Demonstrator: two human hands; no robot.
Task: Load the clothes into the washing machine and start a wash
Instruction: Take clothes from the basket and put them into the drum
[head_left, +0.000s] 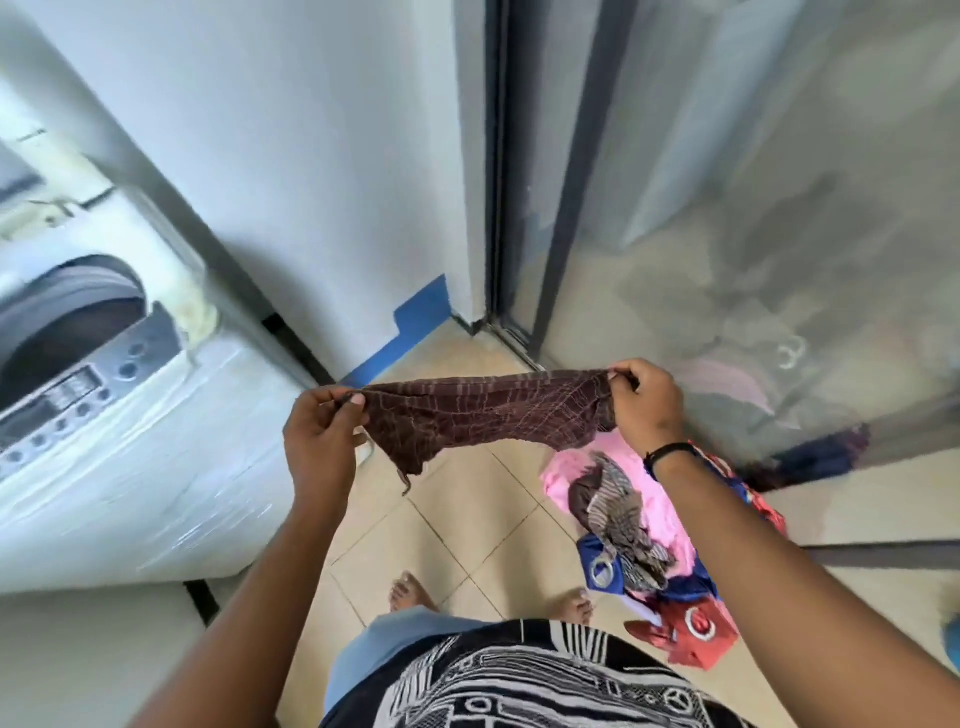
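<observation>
Washing machine at left, top-loader, lid up, drum mouth exposed, so it's ready to take laundry. Control panel faces the person; judging by the open lid, no cycle is running. Pile of clothes sits on the tiled floor just right of the bare feet, within reach for repeat grabs. Brown patterned cloth is stretched in the air between both hands, well clear of the drum, likely shaken out flat so it doesn't go in balled up. Left hand pinches one corner, right hand pinches the other, hands well apart. Next move, as I read it: swing left, drop in.
</observation>
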